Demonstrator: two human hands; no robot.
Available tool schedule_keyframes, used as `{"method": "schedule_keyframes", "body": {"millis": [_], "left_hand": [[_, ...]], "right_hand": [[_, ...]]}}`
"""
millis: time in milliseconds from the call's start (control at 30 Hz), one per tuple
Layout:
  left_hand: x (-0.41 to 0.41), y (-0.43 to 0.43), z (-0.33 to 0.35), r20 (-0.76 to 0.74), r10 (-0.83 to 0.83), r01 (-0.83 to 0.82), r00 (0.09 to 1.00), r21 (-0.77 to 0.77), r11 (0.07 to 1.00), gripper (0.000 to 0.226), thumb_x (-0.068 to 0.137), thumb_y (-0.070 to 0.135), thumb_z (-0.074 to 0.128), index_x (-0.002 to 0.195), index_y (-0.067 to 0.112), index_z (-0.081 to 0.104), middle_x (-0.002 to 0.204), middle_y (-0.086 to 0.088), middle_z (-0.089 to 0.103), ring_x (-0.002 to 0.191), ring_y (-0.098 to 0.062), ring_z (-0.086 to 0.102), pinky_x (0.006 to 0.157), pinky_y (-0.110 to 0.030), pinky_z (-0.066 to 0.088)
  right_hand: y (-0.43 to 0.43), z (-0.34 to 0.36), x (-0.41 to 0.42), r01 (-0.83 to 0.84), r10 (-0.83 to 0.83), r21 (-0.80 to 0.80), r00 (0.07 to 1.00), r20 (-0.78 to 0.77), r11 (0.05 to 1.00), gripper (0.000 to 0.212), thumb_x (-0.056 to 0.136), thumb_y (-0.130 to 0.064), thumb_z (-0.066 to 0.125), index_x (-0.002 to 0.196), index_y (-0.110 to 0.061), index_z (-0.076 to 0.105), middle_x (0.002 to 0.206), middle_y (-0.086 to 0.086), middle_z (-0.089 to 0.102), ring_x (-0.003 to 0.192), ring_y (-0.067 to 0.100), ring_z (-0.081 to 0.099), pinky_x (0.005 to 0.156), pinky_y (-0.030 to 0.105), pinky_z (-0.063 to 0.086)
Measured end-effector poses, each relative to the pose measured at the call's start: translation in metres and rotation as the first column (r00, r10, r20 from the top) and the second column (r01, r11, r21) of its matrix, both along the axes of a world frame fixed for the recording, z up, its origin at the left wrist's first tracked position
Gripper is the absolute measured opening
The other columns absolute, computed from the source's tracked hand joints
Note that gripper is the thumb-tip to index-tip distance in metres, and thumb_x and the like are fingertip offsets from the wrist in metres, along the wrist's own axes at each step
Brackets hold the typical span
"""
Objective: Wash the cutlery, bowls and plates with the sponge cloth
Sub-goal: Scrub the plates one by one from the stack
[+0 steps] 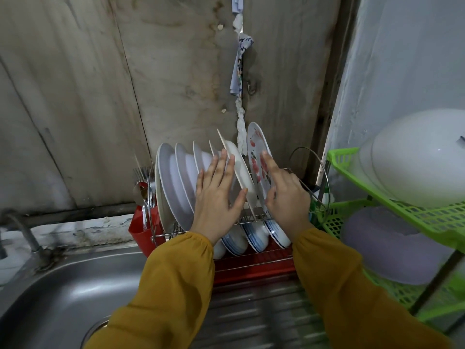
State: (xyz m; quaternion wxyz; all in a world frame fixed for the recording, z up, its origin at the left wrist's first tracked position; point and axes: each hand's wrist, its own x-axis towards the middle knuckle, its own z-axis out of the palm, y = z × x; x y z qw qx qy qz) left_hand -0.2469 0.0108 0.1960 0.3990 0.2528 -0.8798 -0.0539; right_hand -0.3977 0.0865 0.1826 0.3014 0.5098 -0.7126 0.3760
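Several white plates (176, 182) stand upright in a wire dish rack (254, 219). My left hand (217, 195) lies flat with straight fingers against a tilted white plate (239, 165). My right hand (285, 193) points its index finger onto a flower-patterned plate (256, 144) at the rack's right end; its other fingers are curled. Blue-rimmed bowls (254, 238) stand on the lower tier. Spoons and forks (144, 187) stand in a red cutlery holder (142, 234) at the rack's left. No sponge cloth is visible.
A steel sink (57, 298) with a tap (22, 230) lies at the lower left, its ribbed drainboard (251, 321) under my arms. A green plastic shelf (392, 197) with white lidded containers stands to the right. A glass lid (319, 177) leans behind the rack.
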Motion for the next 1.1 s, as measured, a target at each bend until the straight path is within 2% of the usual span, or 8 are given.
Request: {"method": "schedule_keyframes", "body": {"millis": [267,467,567,667,733,800,933,1100], "left_hand": [[0.006,0.001,0.003,0.047,0.007,-0.006,0.999,-0.023,1.000,0.070,0.096,0.054,0.027,0.154,0.026,0.002,0.162,0.008,-0.005,0.148,-0.004,-0.009,0.116,-0.021,-0.016],[0.018,0.008,-0.002,0.121,0.109,-0.105,0.987,-0.040,0.994,0.069,0.102,0.037,0.041,0.154,0.023,-0.003,0.157,0.008,-0.016,0.144,-0.007,-0.018,0.114,-0.024,-0.019],[0.032,0.015,-0.008,0.125,0.163,-0.161,0.979,-0.029,0.987,0.070,0.101,0.031,0.046,0.155,0.018,0.003,0.159,0.003,-0.013,0.146,-0.012,-0.015,0.115,-0.028,-0.017],[0.055,0.019,-0.013,0.110,0.191,-0.192,0.975,-0.006,0.981,0.070,0.099,0.029,0.049,0.155,0.018,0.008,0.160,0.001,-0.008,0.148,-0.013,-0.013,0.118,-0.032,-0.012],[0.072,0.021,-0.017,0.102,0.202,-0.201,0.974,-0.020,0.979,0.066,0.098,0.034,0.042,0.155,0.020,0.012,0.161,0.000,-0.002,0.148,-0.012,-0.009,0.120,-0.035,-0.007],[0.097,0.022,-0.021,0.098,0.205,-0.204,0.974,-0.021,0.979,0.063,0.095,0.035,0.034,0.154,0.019,0.017,0.162,-0.004,0.008,0.149,-0.017,0.000,0.121,-0.037,-0.004],[0.157,0.015,-0.034,0.078,0.258,-0.258,0.963,-0.007,0.966,0.061,0.092,0.025,0.033,0.152,0.018,0.024,0.161,-0.006,0.015,0.149,-0.021,0.008,0.119,-0.045,0.006],[0.258,0.006,-0.060,0.110,0.355,-0.362,0.928,0.043,0.931,0.061,0.093,0.023,0.044,0.151,0.016,0.028,0.161,-0.006,0.016,0.149,-0.024,0.011,0.118,-0.043,0.006]], "right_hand": [[0.000,-0.006,0.009,-0.068,0.083,0.132,0.990,-0.110,0.989,0.094,0.079,0.001,0.063,0.149,-0.042,0.019,0.103,0.003,0.063,0.080,0.020,0.061,0.043,0.028,0.046],[0.009,-0.009,0.007,-0.122,0.126,0.186,0.992,-0.012,0.975,0.096,0.082,-0.010,0.070,0.149,-0.047,0.012,0.114,0.009,0.055,0.082,0.019,0.060,0.044,0.022,0.035],[0.018,-0.013,0.014,-0.108,0.101,0.077,0.991,0.089,0.991,0.102,0.078,-0.022,0.079,0.151,-0.044,0.012,0.115,0.008,0.049,0.056,0.001,0.042,0.042,0.013,0.027],[0.027,-0.012,0.032,-0.096,0.111,-0.117,0.986,0.123,0.988,0.096,0.080,-0.023,0.079,0.153,-0.035,0.017,0.115,0.009,0.048,0.057,0.011,0.049,0.039,0.019,0.041],[0.032,-0.009,0.051,-0.094,0.119,-0.244,0.989,0.090,0.965,0.084,0.081,-0.015,0.077,0.149,-0.026,0.028,0.114,0.012,0.050,0.070,0.020,0.057,0.049,0.029,0.054],[0.033,-0.008,0.078,-0.087,0.118,-0.319,0.990,0.079,0.944,0.073,0.082,-0.005,0.072,0.144,-0.018,0.036,0.114,0.015,0.052,0.084,0.021,0.058,0.063,0.029,0.057],[0.024,-0.010,0.147,-0.235,0.283,-0.350,0.954,0.094,0.907,0.057,0.081,0.004,0.070,0.133,-0.005,0.050,0.114,0.019,0.053,0.099,0.020,0.056,0.093,0.009,0.042],[-0.002,-0.034,0.250,-0.440,0.514,-0.312,0.830,0.215,0.842,0.039,0.084,-0.011,0.061,0.122,-0.004,0.063,0.111,0.005,0.049,0.102,0.006,0.048,0.096,0.006,0.036]]}}
